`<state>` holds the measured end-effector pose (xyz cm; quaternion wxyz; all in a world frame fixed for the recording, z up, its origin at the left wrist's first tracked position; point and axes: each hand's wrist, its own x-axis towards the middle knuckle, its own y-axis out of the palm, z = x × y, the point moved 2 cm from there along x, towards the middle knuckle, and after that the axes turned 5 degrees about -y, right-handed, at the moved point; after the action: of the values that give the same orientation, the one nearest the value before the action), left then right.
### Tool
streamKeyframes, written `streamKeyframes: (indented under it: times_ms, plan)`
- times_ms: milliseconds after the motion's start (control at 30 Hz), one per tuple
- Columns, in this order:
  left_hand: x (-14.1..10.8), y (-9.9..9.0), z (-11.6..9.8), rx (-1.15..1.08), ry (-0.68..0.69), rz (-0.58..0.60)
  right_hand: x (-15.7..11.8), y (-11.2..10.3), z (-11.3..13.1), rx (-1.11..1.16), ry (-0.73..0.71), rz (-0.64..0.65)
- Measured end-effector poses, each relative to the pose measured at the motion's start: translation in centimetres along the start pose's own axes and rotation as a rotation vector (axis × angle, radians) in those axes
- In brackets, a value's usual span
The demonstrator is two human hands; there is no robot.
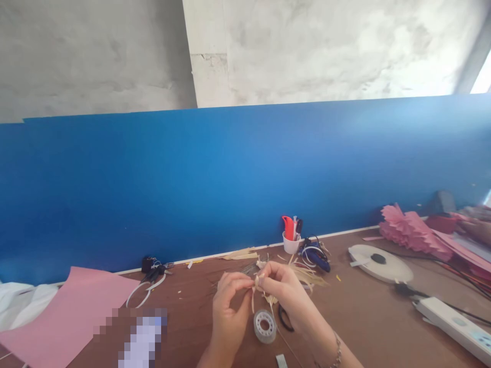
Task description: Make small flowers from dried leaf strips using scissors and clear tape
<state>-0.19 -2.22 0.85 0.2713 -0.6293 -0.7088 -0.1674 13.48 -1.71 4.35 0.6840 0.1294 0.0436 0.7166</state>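
Note:
My left hand [232,301] and my right hand [284,286] meet above the brown table, fingertips pinched together. Between them is a small cream-coloured piece [257,282], like a folded or twisted strip; its exact kind is too small to make out. A narrow pale strip [252,301] hangs down from the fingers of my left hand. Just below the hands lies a roll of clear tape [264,326], with a black ring [284,319] partly hidden behind my right wrist. More pale, dry-looking strips [310,276] are scattered behind my right hand.
A white cup [291,244] with red-handled tools stands by the blue partition [230,179]. Black-handled scissors [154,273] and pink paper [72,312] lie left. To the right are a round white device [364,260], a power strip [456,327] and pleated pink paper [414,232].

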Motion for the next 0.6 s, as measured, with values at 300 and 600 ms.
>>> streamKeyframes:
  times_ms: [300,600]
  plan:
    - [-0.5,0.21,0.18,-0.232,-0.25,-0.157,-0.29,0.38,0.03,0.107,0.098,0.008]
    - [0.27,0.37,-0.29,-0.683,-0.618,-0.264,-0.52,0.39,-0.16,0.011,0.016,-0.058]
